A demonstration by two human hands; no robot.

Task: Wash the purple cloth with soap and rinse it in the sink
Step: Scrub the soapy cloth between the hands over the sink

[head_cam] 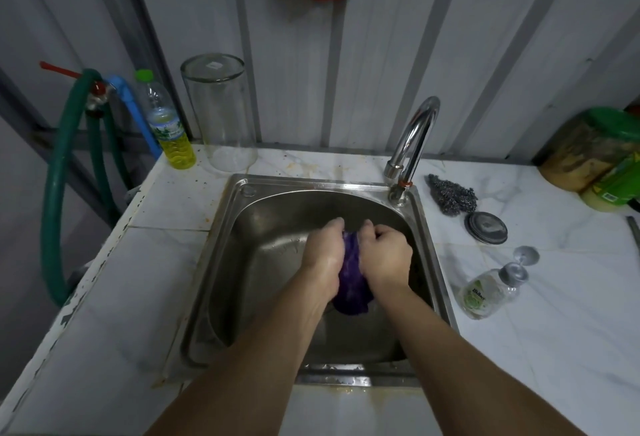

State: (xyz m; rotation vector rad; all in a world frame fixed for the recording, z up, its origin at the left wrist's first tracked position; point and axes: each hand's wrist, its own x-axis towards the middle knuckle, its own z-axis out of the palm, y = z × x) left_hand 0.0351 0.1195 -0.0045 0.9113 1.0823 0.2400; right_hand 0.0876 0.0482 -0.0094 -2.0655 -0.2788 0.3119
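The purple cloth [350,280] is bunched up between both my hands inside the steel sink [221,262]. My left hand [323,252] grips its left side and my right hand [384,252] grips its right side, fingers curled into the fabric. A fold of the cloth hangs below my wrists. The chrome tap [414,145] stands at the sink's back right corner; I see no water running from it. A clear pump bottle of soap [485,292] lies on its side on the counter to the right of the sink.
A steel scourer [450,195] and a round metal lid [486,228] lie right of the tap. A bottle of yellow liquid [169,127] and a tall glass jar [221,113] stand at the back left. Green hoses [55,193] hang off the counter's left edge. Containers [595,155] stand far right.
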